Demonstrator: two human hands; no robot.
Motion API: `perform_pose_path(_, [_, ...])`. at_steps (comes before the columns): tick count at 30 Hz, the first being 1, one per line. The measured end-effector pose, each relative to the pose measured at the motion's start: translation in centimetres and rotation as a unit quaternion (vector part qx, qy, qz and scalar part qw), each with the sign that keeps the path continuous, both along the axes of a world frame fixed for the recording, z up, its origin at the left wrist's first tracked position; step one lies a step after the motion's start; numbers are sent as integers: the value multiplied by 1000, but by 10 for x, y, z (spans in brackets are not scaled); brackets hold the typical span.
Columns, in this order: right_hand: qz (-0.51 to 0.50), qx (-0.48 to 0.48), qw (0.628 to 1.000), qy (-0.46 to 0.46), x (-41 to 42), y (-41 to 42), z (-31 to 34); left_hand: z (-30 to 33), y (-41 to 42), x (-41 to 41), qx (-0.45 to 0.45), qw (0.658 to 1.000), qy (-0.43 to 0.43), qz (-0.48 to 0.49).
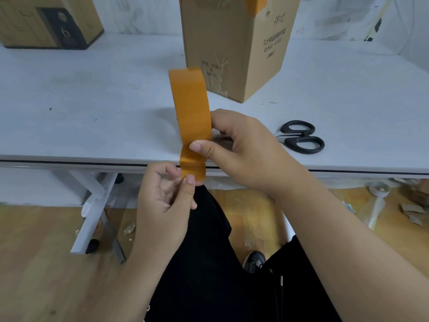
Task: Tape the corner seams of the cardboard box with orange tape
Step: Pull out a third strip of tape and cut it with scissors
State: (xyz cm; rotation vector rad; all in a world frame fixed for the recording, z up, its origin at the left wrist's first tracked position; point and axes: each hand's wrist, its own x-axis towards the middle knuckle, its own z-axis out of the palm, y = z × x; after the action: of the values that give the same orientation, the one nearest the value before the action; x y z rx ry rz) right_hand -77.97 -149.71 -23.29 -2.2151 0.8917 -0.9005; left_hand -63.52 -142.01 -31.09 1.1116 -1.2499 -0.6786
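Note:
A roll of orange tape (190,101) stands on edge in the air over the table's front edge. My right hand (234,145) grips the roll, thumb on its face and fingers behind it. A short strip of tape hangs down from the roll, and my left hand (167,196) pinches its free end between thumb and fingers. The tall cardboard box (234,45) stands upright on the white table (92,101) behind the roll. Orange tape (256,4) covers its upper corner seam.
Black-handled scissors (300,137) lie on the table right of my right hand. A second printed carton (46,19) sits at the back left. Below the table are its white legs, a wooden floor with scraps, and a white tape roll (378,189).

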Motion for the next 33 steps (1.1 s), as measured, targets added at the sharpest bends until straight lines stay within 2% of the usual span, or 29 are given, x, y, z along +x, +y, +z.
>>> perform_pose_path(5, [-19,-47,999,20,2,0,-2,-1,7,-2,-10,1000,20,6])
perform_pose_path(13, [-37,-54,997,29,4,2,0,5,21,-1,3,1000,23,13])
perform_pose_path(18, [-55,-85,994,49,9,2,-2,2,36,2,-10,1000,-10,14])
perform_pose_path(29, [-100,-71,990,75,14,-3,-3,-12,39,5,27,999,-23,25])
perform_pose_path(33, [-100,-69,990,67,14,-1,-4,-19,34,1,54,998,10,28])
